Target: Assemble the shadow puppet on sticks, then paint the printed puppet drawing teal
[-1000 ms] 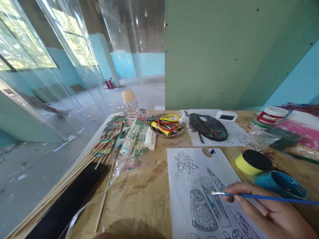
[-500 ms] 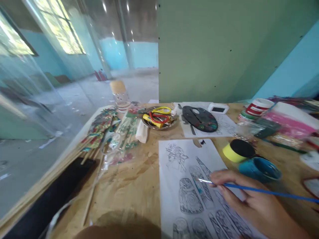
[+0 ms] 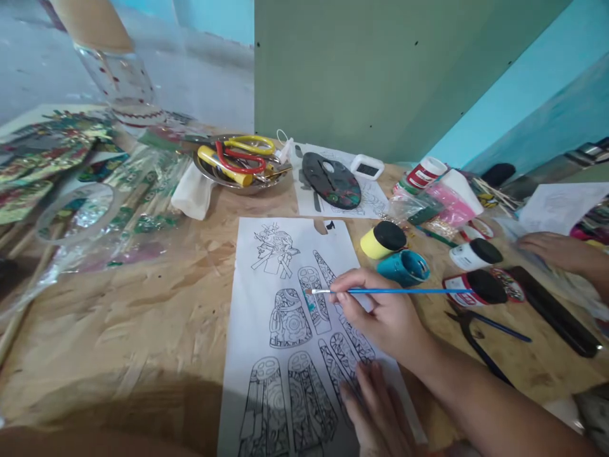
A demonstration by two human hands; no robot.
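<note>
My right hand (image 3: 383, 311) is closed around a thin blue paintbrush (image 3: 404, 291), pinched near its metal ferrule. The brush tip is at a patterned strip on a sheet of line drawings (image 3: 266, 324), beside a small spot of teal paint (image 3: 311, 306). Below it, partly hidden by my right forearm, my left hand (image 3: 378, 409) rests on the lower right of the sheet with its fingers stretched out. To the right of the sheet stand an open teal paint jar (image 3: 397, 268) and a yellow jar with a black lid (image 3: 378, 242).
A dark palette (image 3: 328, 181) lies on another sheet behind. Left of it is a metal dish (image 3: 209, 174) of tools, near bundled sticks in plastic (image 3: 147, 184). Pliers (image 3: 476, 336) and black-lidded jars lie right. Another person's hand (image 3: 561, 251) is at far right.
My view has swung right and down, bringing the whole sheet, my left hand and another person's hand into sight. The brush remains in my right hand at the same patterned strip.
</note>
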